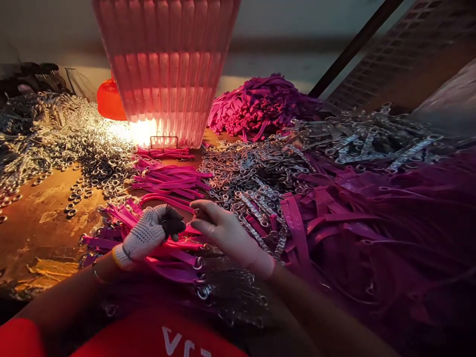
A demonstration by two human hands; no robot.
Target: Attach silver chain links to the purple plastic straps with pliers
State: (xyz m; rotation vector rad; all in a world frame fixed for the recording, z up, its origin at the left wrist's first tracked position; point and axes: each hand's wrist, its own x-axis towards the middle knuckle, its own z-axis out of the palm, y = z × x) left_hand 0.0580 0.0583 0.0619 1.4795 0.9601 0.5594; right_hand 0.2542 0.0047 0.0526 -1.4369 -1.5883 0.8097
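My left hand [154, 230], in a white dotted glove with dark fingertips, is closed above a heap of magenta straps [174, 258] with metal rings on their ends. What it grips is too small to make out. Just right of it is my right hand [226, 235], in a thin pale glove, its thumb and index finger curled towards the left hand. Whatever lies between those fingers is hidden. A curved magenta strap [163, 197] passes behind both hands. Beyond it lies a stack of flat magenta straps [171, 181].
Loose metal rings [89, 173] spread over the left of the wooden table [40, 213]. An orange-red lamp [111, 100] glows beside a ribbed translucent panel [171, 64]. Magenta straps [260, 106] are piled behind, more straps [357, 223] at right, near metal chain pieces [256, 173].
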